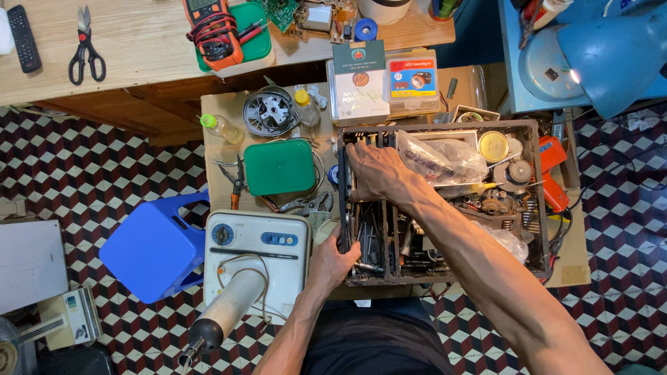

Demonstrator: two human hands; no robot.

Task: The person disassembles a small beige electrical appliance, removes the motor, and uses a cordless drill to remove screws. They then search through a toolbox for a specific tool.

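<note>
**Both hands in the parts tray**

Right hand (379, 173): palm down, fingers spread and reaching into the upper left compartments of the wooden parts tray (533, 208); fingertips hidden among the contents, so cannot tell whether it has hold of anything.

Left hand (335, 260): at the tray's lower left corner, fingers curled over the rim and closed round a dark, slender tool (345, 208) standing along the left edge.

Tray: dark, worn wood, divided into narrow slots on the left, crowded with metal tools; open section on the right holds clear plastic bags (445, 158), a round brass-coloured tin lid (493, 146) and gears. It sits on a low cardboard-topped surface (222, 187).

Packages: just above the tray, a green-and-white flat box (359, 78) and a clear plastic case with a red-and-blue label (413, 80). Left of the tray, a green square lid (279, 167); beside it, pliers (238, 179). Below, a white appliance housing (256, 253) with blue dials.
</note>
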